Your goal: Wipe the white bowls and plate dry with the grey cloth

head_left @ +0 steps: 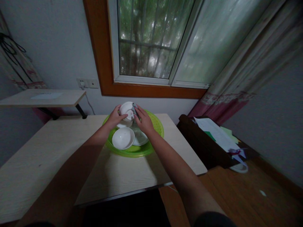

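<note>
My left hand (114, 118) grips a small white bowl (126, 108) by its side, tilted above a green plastic basket (136, 154). Against the bowl's right side, my right hand (143, 120) is closed on a greyish cloth (134, 109), partly hidden by the fingers. Below the hands, a larger white bowl (123, 138) sits upright in the basket's front left. Beside it lies a pale dish (140, 138), partly covered by my right wrist. Part of another white dish (124, 124) shows under the held bowl.
The basket stands on a pale wooden table (59, 142). At the back left is a raised shelf (42, 97) with a paper on it. A window (146, 41) is behind the table. To the right stands a dark brown box-like piece (201, 145) with papers on top.
</note>
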Demonstrator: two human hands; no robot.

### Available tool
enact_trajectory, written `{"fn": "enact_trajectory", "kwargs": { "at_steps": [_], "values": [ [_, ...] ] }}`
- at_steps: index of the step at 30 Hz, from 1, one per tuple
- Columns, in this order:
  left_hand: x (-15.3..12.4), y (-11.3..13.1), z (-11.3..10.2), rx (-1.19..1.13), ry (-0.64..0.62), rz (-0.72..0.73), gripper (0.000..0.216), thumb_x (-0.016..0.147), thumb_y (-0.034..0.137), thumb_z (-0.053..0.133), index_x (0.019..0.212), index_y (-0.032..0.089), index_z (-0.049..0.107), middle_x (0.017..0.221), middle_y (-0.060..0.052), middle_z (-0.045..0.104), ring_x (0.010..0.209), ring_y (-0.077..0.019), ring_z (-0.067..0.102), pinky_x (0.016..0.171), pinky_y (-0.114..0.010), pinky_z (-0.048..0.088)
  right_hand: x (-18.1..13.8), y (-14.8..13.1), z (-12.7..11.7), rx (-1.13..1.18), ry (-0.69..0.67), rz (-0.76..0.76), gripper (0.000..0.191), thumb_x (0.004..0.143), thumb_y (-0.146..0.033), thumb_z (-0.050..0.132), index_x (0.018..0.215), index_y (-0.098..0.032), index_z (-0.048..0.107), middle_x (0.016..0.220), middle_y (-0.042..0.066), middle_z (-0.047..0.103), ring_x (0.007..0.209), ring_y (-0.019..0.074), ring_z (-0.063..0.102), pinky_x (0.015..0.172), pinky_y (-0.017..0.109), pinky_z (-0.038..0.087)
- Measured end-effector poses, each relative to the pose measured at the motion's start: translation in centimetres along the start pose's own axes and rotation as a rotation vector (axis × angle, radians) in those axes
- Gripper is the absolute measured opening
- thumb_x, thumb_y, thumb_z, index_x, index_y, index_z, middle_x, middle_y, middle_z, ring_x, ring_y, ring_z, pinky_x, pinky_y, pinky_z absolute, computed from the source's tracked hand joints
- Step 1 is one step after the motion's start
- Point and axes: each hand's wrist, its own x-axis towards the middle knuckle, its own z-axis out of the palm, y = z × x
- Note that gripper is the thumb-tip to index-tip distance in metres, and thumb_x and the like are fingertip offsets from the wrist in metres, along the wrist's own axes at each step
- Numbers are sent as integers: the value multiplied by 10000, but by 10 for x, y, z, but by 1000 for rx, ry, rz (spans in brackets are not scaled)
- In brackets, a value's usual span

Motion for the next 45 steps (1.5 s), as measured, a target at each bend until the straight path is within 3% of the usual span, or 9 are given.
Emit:
{"fn": "enact_trajectory", "kwargs": {
  "at_steps": [5,12,21,28,34,40,45],
  "values": [
    [0,2,-2,-126,22,-64,761,702,314,813,1386,247,488,1476,-136,509,1143,-280,635,776,-369,618,-1,17,3,176,56,166,585,982,-577,567,1462,-244,592,1549,107,546,1440,270,513,1235,479,387],
    [-11,17,4,-242,-67,-122,685,709,302,798,1323,245,501,1389,-120,567,1051,-241,653,692,-296,589,1,21,8,228,90,198,815,864,-669,685,1516,-213,506,1562,150,507,1463,302,461,1258,502,324],
    [-22,24,5,-200,-192,-140,693,729,304,775,1371,253,520,1408,-123,583,1118,-286,661,776,-366,614,-1,25,8,137,115,194,702,931,-555,641,1521,-205,492,1543,164,508,1442,288,473,1232,490,363],
    [-17,22,6,-45,-191,-1,659,727,382,779,1330,204,581,1322,-124,664,1161,-275,646,931,-374,575,-2,14,-2,95,15,77,566,993,-465,565,1516,-251,518,1579,110,500,1452,260,475,1243,481,359],
    [-10,13,2,23,-171,45,675,715,428,815,1297,185,574,1336,-133,652,1181,-267,634,1008,-390,528,0,4,-5,-29,-21,-36,522,1042,-373,473,1535,-205,487,1613,117,461,1477,241,448,1251,463,355],
    [-7,5,1,69,-108,51,695,691,445,840,1268,192,547,1263,-112,658,1100,-240,646,976,-396,540,-1,-17,-8,-207,-138,-152,482,1041,-349,500,1519,-284,506,1629,37,453,1554,269,329,1282,554,261],
    [-4,2,1,25,-22,35,727,712,470,831,1305,206,503,1272,-117,637,1047,-228,656,865,-372,579,0,-14,-7,-205,-67,-103,488,1055,-341,461,1539,-284,482,1635,37,443,1530,263,374,1277,539,288]
  ]
}}
